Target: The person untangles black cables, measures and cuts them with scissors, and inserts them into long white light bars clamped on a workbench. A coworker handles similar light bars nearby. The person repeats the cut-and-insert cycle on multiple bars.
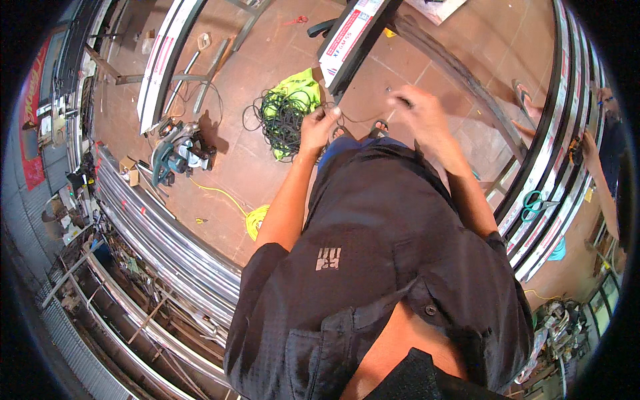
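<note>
Left hand point(320, 128) mostly closed, thumb near curled fingers, beside cord point(277, 123); cannot tell whether strand is pinched. Right hand point(421, 110) raised, fingers half bent, blurred; grip unclear. Cord lies tangled on green cloth point(303, 85) on floor point(247, 60), probably to keep it clean. Profile point(352, 39) end points toward hands, likely for easy reach. 1 small box point(130, 171) beside bars point(163, 233); contents unclear.
</note>
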A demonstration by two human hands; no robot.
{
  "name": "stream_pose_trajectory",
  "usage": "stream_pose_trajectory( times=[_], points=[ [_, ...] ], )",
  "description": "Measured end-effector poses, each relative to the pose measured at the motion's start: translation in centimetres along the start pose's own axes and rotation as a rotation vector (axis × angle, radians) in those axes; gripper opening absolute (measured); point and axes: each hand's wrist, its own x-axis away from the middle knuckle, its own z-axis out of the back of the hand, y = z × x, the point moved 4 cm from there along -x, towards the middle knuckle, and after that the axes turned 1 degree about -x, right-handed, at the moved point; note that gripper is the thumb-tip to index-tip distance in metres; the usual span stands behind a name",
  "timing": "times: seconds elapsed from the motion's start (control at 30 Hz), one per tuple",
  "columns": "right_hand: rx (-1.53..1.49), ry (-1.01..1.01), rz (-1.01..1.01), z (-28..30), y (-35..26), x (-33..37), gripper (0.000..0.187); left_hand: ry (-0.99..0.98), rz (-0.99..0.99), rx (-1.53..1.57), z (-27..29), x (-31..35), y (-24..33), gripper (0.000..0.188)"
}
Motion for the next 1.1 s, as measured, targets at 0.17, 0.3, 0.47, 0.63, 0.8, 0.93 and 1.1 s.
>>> stream_pose_trajectory(
  times=[0.17,0.3,0.47,0.63,0.8,0.93,1.1],
  points=[
    [0.022,-0.127,-0.211,-7.9,-1.4,-3.6,0.029,-0.250,0.221,-0.341,5.5,2.8,-9.1,0.022],
    [0.118,-0.119,-0.302,-10.2,-2.0,-5.0,0.037,-0.186,0.343,-0.592,14.0,7.1,-17.1,0.029],
    [0.202,-0.098,-0.403,-11.1,-2.6,-5.6,0.039,-0.055,0.381,-0.824,24.7,15.8,-20.9,0.037],
    [0.441,-0.029,-0.403,-11.5,-3.0,-6.1,0.042,0.079,0.433,-0.112,27.8,19.8,-19.6,0.019],
    [0.352,0.066,-0.442,-11.0,-2.9,-6.4,0.043,0.031,0.453,0.172,26.8,20.3,-18.2,0.009],
    [0.254,0.119,-0.472,-8.5,-1.9,-8.7,0.043,-0.101,0.474,0.161,26.2,19.2,-17.1,0.015],
    [0.365,0.163,-0.457,-3.6,1.9,-13.6,0.044,-0.170,0.415,0.191,22.9,15.2,-13.6,0.022]
  ],
)
